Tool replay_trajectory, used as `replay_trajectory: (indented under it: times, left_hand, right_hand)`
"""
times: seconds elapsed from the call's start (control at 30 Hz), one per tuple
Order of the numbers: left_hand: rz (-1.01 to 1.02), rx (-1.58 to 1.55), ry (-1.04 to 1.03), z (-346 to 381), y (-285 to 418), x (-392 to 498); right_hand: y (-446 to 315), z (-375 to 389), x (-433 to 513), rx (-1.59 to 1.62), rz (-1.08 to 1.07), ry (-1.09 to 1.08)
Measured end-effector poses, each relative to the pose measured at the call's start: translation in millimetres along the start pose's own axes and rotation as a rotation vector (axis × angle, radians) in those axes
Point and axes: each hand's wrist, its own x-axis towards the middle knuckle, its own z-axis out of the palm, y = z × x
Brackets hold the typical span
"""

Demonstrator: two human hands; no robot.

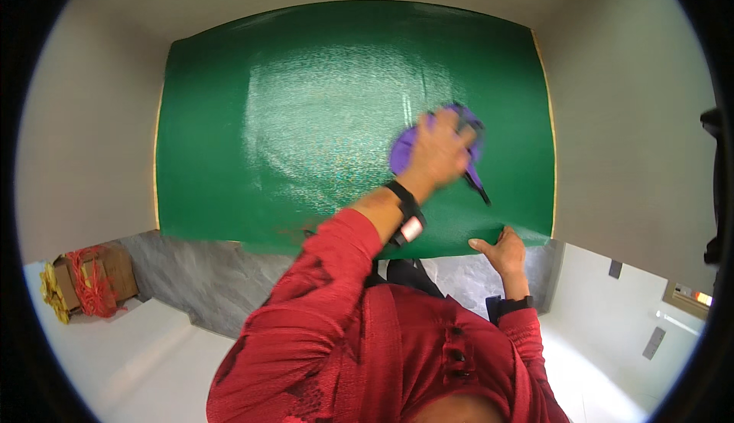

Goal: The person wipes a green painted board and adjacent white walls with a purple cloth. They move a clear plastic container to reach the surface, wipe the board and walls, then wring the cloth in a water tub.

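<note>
My left hand (441, 150) is blurred and grips a purple hand-held device (403, 150) with dark parts. The device has a round purple body, and a narrow part with a black tip points toward me. My palm and fingers cover its middle, so its exact kind cannot be told. Under it lies a glossy green sheet (206, 136) spread over a board. My right hand (506, 254) holds the sheet's near edge at the right, thumb and index finger apart. Shallow creases run through the sheet beside those fingers.
Pale walls or panels (619, 124) rise at the left, right and far sides of the board. Its light wooden edge (554, 147) shows at the right. Cardboard (117, 271) tangled with red twine (94, 282) lies on the floor at lower left. Grey floor tiles (212, 279) show below.
</note>
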Motion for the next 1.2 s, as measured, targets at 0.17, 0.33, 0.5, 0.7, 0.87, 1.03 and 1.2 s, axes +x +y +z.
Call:
replay_trajectory:
  times: [0.17,0.33,0.5,0.7,0.87,1.03,1.2]
  left_hand:
    - [0.252,-0.126,-0.225,-20,29,-78]
    - [-0.116,0.075,-0.029,-102,-75,-157]
    - [-0.828,0.588,0.149,-211,-221,-252]
    - [-1.228,0.751,0.3,-233,-306,-214]
    - [-0.458,0.399,0.281,-134,-237,-69]
    - [-0.167,0.125,0.011,-89,-144,-44]
    - [-0.348,0.364,0.189,-150,-247,-91]
  right_hand:
    - [-2,-2,2,-0.074,-0.018,-0.005]
    - [-1,-1,3,-0.076,-0.019,-0.008]
    - [3,3,9,-0.073,-0.021,-0.015]
    - [10,8,15,0.062,-0.068,-0.017]
    - [12,10,20,0.075,-0.046,-0.032]
    - [6,9,14,0.045,0.015,-0.004]
    - [-10,3,6,-0.007,0.074,0.013]
